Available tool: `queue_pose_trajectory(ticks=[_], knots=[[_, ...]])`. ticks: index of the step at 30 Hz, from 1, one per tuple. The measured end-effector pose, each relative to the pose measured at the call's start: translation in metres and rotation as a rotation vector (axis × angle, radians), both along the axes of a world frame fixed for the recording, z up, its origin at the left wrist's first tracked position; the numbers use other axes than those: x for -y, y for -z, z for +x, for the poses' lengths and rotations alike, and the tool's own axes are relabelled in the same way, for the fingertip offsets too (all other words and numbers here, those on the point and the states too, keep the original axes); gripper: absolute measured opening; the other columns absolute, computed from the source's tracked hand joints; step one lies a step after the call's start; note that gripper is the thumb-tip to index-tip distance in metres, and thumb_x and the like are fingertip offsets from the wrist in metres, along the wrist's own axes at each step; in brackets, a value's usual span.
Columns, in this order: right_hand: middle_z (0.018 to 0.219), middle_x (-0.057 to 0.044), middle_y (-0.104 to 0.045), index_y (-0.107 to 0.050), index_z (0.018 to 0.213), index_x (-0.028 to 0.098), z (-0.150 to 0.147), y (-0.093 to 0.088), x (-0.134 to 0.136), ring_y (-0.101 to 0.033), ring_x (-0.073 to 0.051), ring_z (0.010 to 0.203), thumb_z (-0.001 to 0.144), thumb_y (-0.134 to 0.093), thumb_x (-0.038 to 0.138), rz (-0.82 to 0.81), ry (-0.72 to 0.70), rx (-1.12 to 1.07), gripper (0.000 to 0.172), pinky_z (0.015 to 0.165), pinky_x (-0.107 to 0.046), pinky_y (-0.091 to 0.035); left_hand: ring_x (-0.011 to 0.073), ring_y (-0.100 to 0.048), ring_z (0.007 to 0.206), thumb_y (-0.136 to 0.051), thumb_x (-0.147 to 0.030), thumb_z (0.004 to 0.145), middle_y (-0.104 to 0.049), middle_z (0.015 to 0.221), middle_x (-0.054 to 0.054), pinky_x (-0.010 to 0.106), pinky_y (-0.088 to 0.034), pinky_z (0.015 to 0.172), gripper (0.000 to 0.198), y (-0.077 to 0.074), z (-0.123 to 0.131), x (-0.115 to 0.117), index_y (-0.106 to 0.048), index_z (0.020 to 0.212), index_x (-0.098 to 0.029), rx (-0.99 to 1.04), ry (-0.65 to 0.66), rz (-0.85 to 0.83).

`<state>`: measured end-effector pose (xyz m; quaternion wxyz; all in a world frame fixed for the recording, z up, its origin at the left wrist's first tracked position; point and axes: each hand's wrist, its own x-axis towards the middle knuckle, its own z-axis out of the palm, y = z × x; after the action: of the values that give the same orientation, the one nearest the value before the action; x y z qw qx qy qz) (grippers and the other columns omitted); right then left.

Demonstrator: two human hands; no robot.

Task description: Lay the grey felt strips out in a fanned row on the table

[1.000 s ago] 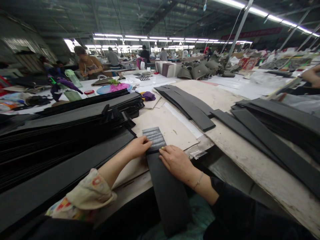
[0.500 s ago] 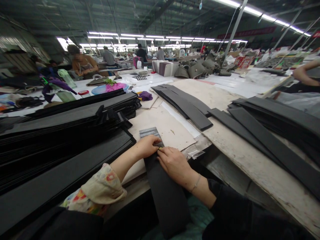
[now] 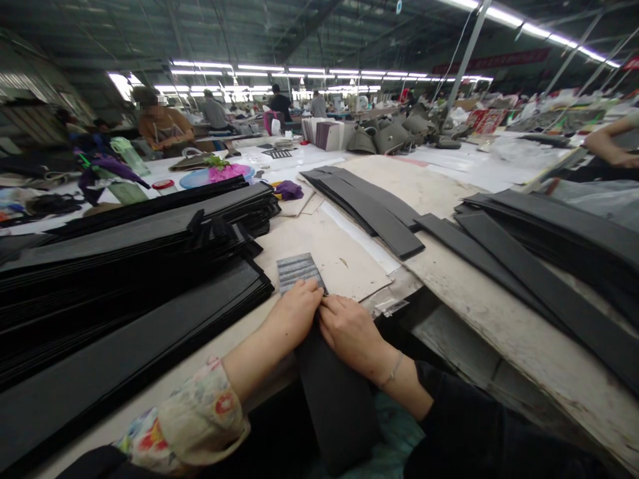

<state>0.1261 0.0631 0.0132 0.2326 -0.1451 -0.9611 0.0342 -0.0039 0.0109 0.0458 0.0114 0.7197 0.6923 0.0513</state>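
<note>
Way forward from the left hand (image 3: 294,313) and right hand (image 3: 349,332) over a pale cardboard sheet (image 3: 314,239), stacked black strips (image 3: 134,286) just beside on the left, fanned black strips (image 3: 369,206) ahead, more black strips (image 3: 554,279) far right

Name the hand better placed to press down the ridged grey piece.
Left, probably: the left hand lies on the lower edge of the ridged grey piece, while the right hand sits on the black strip.
</note>
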Motion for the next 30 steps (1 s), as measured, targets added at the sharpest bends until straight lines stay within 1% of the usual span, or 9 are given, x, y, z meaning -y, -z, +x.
queue_pose_trajectory(ticks=[3,6,11,14,17,19,23,26,30], knots=[[0.089,-0.008,-0.059,-0.057,0.095,0.013,0.000,-0.002,-0.001,-0.052,-0.019,0.087,0.085,-0.042,0.015,-0.006,-0.003,0.014,0.018,0.081,-0.031,-0.043,0.0214,-0.049,0.089,-0.034,-0.010,0.083,-0.057,0.094,0.010,0.036,-0.041,0.086,0.032,0.000,0.000,0.003,-0.058,0.104,-0.012,-0.004,0.012,0.008],[0.084,-0.006,-0.058,-0.057,0.088,0.014,0.000,-0.006,-0.004,-0.052,-0.018,0.083,0.087,-0.040,0.017,0.004,-0.008,0.041,0.017,0.077,-0.030,-0.042,0.0201,-0.051,0.092,-0.037,-0.014,0.084,-0.057,0.097,0.009,0.035,-0.042,0.086,0.032,0.000,-0.010,0.007,-0.057,0.109,-0.014,0.078,0.009,0.000],[0.079,-0.005,-0.056,-0.055,0.079,0.016,-0.004,-0.012,-0.015,-0.051,-0.017,0.080,0.088,-0.041,0.022,-0.006,-0.030,0.057,0.017,0.073,-0.029,-0.041,0.0195,-0.054,0.095,-0.053,-0.023,0.078,-0.059,0.098,0.007,0.034,-0.042,0.088,0.023,-0.001,-0.037,0.018,-0.060,0.099,-0.018,0.249,-0.095,-0.006],[0.083,-0.005,-0.057,-0.055,0.088,0.015,-0.010,-0.014,-0.024,-0.051,-0.018,0.085,0.084,-0.050,0.026,-0.083,-0.047,0.040,0.013,0.076,-0.030,-0.041,0.0197,-0.055,0.092,-0.056,-0.026,0.076,-0.059,0.093,0.006,0.034,-0.043,0.085,0.022,0.000,-0.045,0.022,-0.061,0.095,-0.017,0.300,-0.144,0.005],[0.095,-0.007,-0.056,-0.054,0.102,0.014,-0.018,-0.015,-0.032,-0.048,-0.019,0.093,0.080,-0.058,0.029,-0.144,-0.089,0.020,0.027,0.082,-0.032,-0.041,0.0195,-0.054,0.090,-0.057,-0.026,0.075,-0.058,0.091,0.006,0.034,-0.044,0.083,0.021,0.001,-0.046,0.024,-0.061,0.094,-0.017,0.308,-0.161,0.015],[0.099,-0.007,-0.056,-0.055,0.106,0.016,-0.024,-0.015,-0.036,-0.048,-0.019,0.095,0.080,-0.058,0.028,-0.163,-0.148,0.032,0.029,0.084,-0.032,-0.040,0.0192,-0.054,0.090,-0.056,-0.024,0.076,-0.058,0.090,0.005,0.034,-0.044,0.083,0.020,0.002,-0.043,0.024,-0.061,0.094,-0.017,0.304,-0.165,0.028],[0.092,-0.005,-0.057,-0.059,0.100,0.016,-0.029,-0.014,-0.036,-0.049,-0.016,0.092,0.084,-0.051,0.023,-0.132,-0.249,0.094,0.019,0.083,-0.029,-0.041,0.0185,-0.052,0.090,-0.051,-0.024,0.080,-0.057,0.090,0.005,0.034,-0.043,0.083,0.016,0.003,-0.033,0.031,-0.060,0.091,-0.017,0.247,-0.151,0.068],[0.086,-0.005,-0.056,-0.060,0.094,0.015,-0.028,-0.015,-0.029,-0.050,-0.017,0.086,0.087,-0.045,0.022,-0.035,-0.221,0.117,0.019,0.079,-0.030,-0.041,0.0188,-0.050,0.086,-0.038,-0.023,0.087,-0.056,0.089,0.007,0.034,-0.043,0.080,0.022,0.005,-0.023,0.037,-0.060,0.089,-0.016,0.062,-0.147,0.076],[0.083,-0.006,-0.056,-0.061,0.090,0.015,-0.024,-0.017,-0.022,-0.050,-0.018,0.082,0.089,-0.041,0.024,0.038,-0.171,0.132,0.022,0.075,-0.031,-0.042,0.0199,-0.050,0.085,-0.033,-0.022,0.089,-0.056,0.093,0.008,0.035,-0.044,0.078,0.028,0.006,-0.017,0.044,-0.057,0.102,-0.016,-0.064,-0.139,0.057]])
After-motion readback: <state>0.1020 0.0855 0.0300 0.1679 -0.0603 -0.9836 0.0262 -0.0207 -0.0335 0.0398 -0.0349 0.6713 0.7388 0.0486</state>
